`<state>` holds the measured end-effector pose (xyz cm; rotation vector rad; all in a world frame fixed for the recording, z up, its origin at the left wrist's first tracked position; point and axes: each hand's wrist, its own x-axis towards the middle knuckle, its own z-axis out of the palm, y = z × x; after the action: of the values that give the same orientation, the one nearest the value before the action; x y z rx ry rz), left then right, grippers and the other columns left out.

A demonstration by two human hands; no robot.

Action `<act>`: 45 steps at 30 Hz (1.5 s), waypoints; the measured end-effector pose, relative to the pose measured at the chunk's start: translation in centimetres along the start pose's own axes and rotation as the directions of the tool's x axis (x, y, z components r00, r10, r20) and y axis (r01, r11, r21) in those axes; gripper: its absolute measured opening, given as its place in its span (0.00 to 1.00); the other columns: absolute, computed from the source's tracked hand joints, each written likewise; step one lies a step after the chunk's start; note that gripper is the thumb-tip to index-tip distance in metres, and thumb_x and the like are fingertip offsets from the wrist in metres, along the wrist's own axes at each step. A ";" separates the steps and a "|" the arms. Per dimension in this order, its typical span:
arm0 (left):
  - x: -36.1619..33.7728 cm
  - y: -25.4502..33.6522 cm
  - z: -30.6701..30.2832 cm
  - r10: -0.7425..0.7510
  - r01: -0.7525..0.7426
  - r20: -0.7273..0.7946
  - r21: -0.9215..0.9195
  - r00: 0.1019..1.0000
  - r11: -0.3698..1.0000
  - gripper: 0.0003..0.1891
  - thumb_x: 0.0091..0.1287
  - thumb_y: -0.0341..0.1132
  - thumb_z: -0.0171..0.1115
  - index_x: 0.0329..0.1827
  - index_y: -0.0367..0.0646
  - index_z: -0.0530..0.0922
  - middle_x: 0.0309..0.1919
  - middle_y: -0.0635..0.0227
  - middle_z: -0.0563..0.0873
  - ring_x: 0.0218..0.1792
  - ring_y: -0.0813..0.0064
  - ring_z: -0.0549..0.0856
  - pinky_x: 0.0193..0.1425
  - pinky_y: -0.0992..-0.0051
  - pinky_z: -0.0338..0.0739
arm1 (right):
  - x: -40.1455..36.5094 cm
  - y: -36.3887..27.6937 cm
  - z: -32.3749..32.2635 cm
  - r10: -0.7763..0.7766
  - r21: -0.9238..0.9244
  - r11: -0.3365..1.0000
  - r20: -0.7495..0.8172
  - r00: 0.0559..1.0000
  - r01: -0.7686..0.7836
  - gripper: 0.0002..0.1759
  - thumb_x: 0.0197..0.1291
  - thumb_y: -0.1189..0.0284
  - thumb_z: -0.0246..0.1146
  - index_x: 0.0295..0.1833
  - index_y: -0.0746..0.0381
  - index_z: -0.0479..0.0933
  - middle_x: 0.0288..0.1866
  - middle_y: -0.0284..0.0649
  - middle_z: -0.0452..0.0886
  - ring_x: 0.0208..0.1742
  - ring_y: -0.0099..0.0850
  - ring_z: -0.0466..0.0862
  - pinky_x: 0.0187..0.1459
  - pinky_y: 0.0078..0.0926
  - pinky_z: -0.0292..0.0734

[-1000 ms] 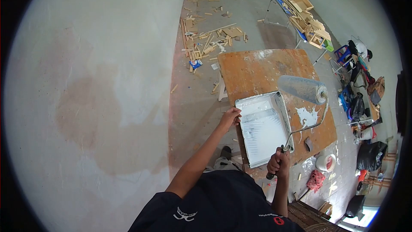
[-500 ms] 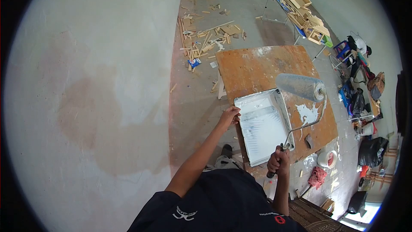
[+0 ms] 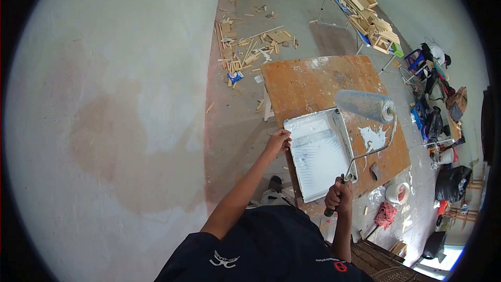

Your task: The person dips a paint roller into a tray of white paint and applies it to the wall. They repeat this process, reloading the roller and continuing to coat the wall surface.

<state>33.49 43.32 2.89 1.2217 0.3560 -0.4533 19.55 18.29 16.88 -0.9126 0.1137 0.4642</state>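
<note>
My right hand (image 3: 339, 197) is wrapped round the black handle of a paint roller (image 3: 364, 105). The roller's grey, paint-wet sleeve is up over the wooden table (image 3: 313, 86), beyond the tray's right edge. A white paint tray (image 3: 319, 163) with white paint in it lies on the table's near left part. At the tray's left rim, my left hand (image 3: 279, 140) has its fingers closed on the edge. White paint is spilled (image 3: 373, 138) on the wood under the roller's wire frame.
A pale wall (image 3: 135, 125) with damp-looking patches runs along the left. Wood scraps (image 3: 253, 49) litter the floor beyond. Wooden pieces lie on a far folding table (image 3: 342, 1). A white bucket (image 3: 397, 193), red cloth (image 3: 385, 215) and black bag (image 3: 454, 184) are at right.
</note>
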 end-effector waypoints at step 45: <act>0.1 0.1 -0.3 0.007 -0.007 0.013 0.021 1.000 1.000 0.10 0.67 0.40 0.55 0.47 0.47 0.73 0.34 0.71 0.80 0.32 0.80 0.81 0.38 0.76 0.79 | 0.3 1.0 0.5 0.069 0.002 0.998 -0.013 0.998 -0.069 0.15 0.64 0.67 0.50 0.24 0.56 0.58 0.07 0.30 0.51 0.04 0.20 0.50 0.04 0.21 0.49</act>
<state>33.61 43.60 2.79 1.2400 0.3369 -0.4600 19.33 19.30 16.41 -0.9126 0.1578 0.5222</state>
